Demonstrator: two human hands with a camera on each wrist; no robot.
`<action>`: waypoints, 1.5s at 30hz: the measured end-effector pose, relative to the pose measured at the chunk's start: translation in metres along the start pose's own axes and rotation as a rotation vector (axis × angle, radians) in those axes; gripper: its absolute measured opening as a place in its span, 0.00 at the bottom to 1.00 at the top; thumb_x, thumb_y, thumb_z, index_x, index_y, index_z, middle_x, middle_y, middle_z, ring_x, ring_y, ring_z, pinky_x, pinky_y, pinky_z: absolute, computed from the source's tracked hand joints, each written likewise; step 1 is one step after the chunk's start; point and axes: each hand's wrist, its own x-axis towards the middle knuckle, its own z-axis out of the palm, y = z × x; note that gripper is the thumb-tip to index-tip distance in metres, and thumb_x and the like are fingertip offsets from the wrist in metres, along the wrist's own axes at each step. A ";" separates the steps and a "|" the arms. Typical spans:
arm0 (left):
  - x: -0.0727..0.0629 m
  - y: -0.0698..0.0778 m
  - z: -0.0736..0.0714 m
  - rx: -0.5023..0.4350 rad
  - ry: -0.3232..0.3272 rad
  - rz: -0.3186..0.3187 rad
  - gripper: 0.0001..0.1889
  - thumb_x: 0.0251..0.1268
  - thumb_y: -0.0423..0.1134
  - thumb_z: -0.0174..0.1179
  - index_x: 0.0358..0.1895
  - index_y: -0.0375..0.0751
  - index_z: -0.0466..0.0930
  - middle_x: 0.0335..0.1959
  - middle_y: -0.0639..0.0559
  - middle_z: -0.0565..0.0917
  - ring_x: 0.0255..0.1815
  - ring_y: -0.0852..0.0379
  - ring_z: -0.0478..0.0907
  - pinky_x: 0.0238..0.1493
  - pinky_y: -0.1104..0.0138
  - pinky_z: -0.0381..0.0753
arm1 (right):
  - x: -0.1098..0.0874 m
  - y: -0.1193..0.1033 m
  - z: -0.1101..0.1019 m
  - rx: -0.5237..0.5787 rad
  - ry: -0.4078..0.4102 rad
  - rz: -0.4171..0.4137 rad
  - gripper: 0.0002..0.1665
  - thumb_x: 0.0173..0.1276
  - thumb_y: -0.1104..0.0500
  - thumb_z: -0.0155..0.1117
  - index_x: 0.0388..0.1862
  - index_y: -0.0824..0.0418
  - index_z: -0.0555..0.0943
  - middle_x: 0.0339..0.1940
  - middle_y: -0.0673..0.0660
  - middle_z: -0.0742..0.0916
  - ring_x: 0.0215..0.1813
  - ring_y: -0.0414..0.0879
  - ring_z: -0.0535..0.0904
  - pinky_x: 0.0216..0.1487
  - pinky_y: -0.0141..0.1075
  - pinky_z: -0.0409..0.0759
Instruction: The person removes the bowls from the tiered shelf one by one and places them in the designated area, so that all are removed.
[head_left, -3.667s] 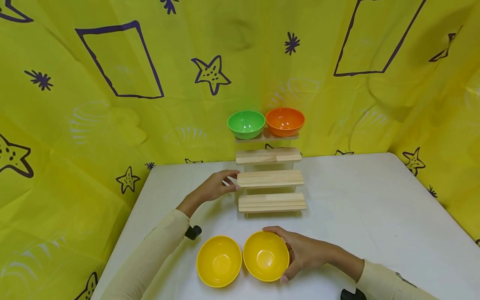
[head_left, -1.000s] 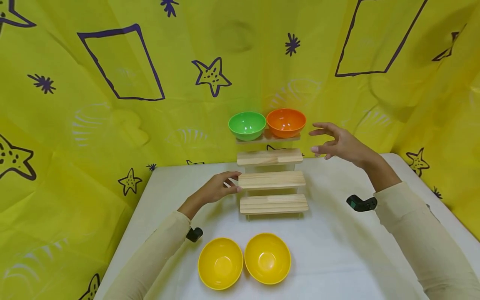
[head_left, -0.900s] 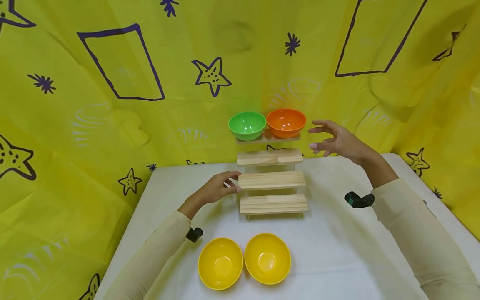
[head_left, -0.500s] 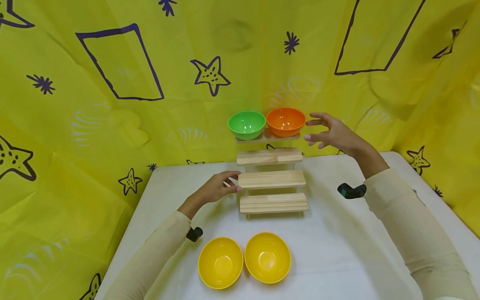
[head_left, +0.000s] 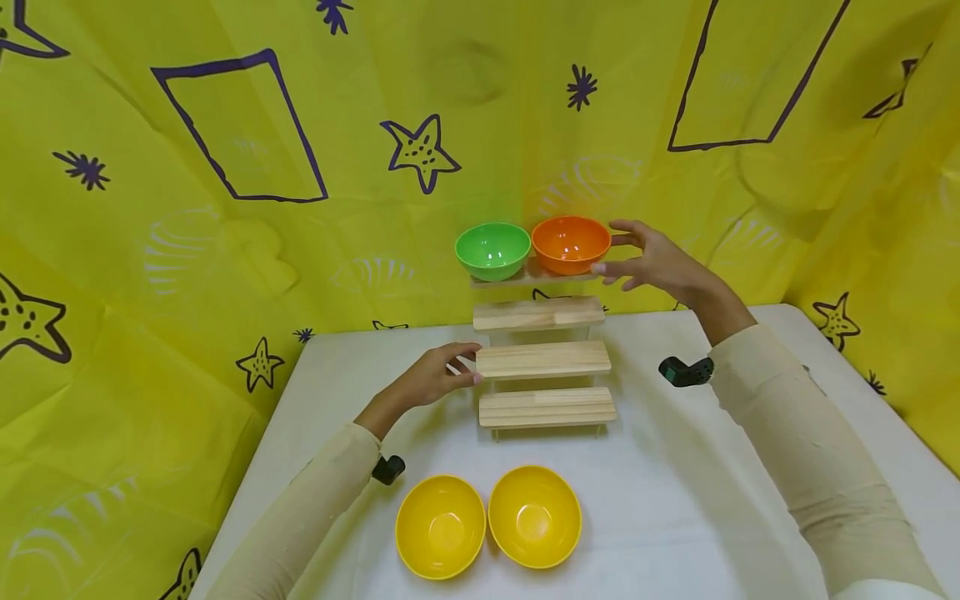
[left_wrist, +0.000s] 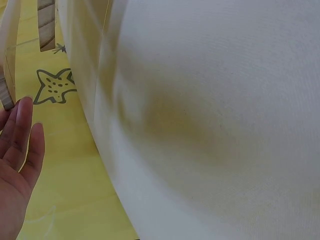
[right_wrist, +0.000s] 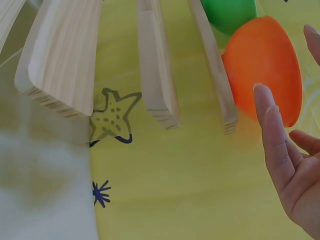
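Note:
On the top step of a stepped wooden stand point(head_left: 543, 358), an orange bowl point(head_left: 572, 242) sits to the right of a green bowl point(head_left: 492, 250). My right hand point(head_left: 660, 262) is at the orange bowl's right side, thumb and fingers spread around its rim without closing on it. In the right wrist view the fingertips point(right_wrist: 267, 100) overlap the orange bowl point(right_wrist: 262, 65); whether they touch cannot be told. My left hand point(head_left: 431, 375) holds the left end of the second step from the bottom, thumb below and fingers above. The left wrist view shows its fingertips point(left_wrist: 25, 107) at the plank's end.
Two yellow bowls, a left one point(head_left: 441, 527) and a right one point(head_left: 535, 517), stand side by side on the white table point(head_left: 675, 517) in front of the stand. A yellow patterned cloth point(head_left: 360, 258) hangs close behind the stand and along both sides.
My right hand has let go of the right yellow bowl, risen to the top step and moved left toward the orange bowl. The left hand has stayed at the stand.

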 end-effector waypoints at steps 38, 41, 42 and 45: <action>0.000 -0.001 0.001 0.000 0.002 -0.012 0.32 0.70 0.45 0.64 0.74 0.41 0.68 0.62 0.43 0.80 0.55 0.48 0.82 0.48 0.63 0.84 | 0.028 -0.013 0.019 0.021 -0.015 0.034 0.62 0.68 0.50 0.69 0.83 0.58 0.35 0.66 0.70 0.74 0.38 0.44 0.88 0.53 0.46 0.85; 0.000 -0.001 0.001 -0.001 0.002 -0.012 0.32 0.70 0.45 0.64 0.74 0.41 0.68 0.62 0.43 0.79 0.55 0.48 0.82 0.48 0.62 0.84 | 0.029 -0.012 0.019 0.020 -0.010 0.032 0.63 0.68 0.49 0.69 0.83 0.58 0.35 0.66 0.69 0.75 0.38 0.43 0.88 0.52 0.45 0.85; 0.000 -0.002 0.001 -0.001 0.002 -0.013 0.32 0.70 0.45 0.64 0.74 0.41 0.68 0.62 0.43 0.79 0.55 0.48 0.82 0.48 0.62 0.84 | 0.029 -0.012 0.019 0.021 -0.009 0.030 0.63 0.68 0.49 0.69 0.83 0.58 0.35 0.67 0.69 0.74 0.38 0.43 0.88 0.52 0.45 0.85; 0.000 -0.002 0.001 -0.001 0.000 -0.015 0.32 0.70 0.45 0.64 0.74 0.42 0.67 0.63 0.43 0.79 0.55 0.48 0.82 0.49 0.62 0.84 | 0.029 -0.012 0.020 0.026 -0.004 0.020 0.63 0.68 0.50 0.69 0.83 0.59 0.36 0.68 0.69 0.74 0.39 0.42 0.88 0.50 0.42 0.86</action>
